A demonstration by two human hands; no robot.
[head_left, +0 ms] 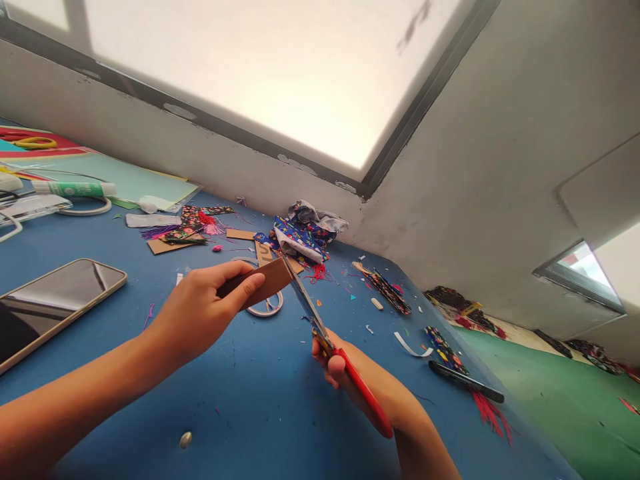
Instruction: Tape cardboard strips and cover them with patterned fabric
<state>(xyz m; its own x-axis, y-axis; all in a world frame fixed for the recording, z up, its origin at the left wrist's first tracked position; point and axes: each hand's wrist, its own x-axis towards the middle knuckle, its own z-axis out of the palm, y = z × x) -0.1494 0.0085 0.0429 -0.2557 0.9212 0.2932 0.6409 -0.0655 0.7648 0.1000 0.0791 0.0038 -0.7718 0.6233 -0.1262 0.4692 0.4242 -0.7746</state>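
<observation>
My left hand (pixel 210 300) pinches a brown strip of cardboard (pixel 270 280) between thumb and fingers, holding it above the blue table (pixel 240 393). Red-handled scissors (pixel 357 383) are gripped in my right hand (pixel 340 360). Their blades point up and away, lying at the far right end of the cardboard; I cannot tell how far apart the blades are. Behind the strip, a white cable loop (pixel 273 310) is partly covered. Blue patterned fabric (pixel 300 237) lies crumpled beyond the blade tips, with cardboard scraps near it.
A phone (pixel 65 303) lies at left. Farther back are a glue stick (pixel 73 189), floral bookmark-like strips with tassels (pixel 193 223) and yellow-handled scissors (pixel 35 143). At right sit a black pen-like object (pixel 465 382), a white paper strip (pixel 411 347) and more patterned strips (pixel 385 290). A wall borders the table.
</observation>
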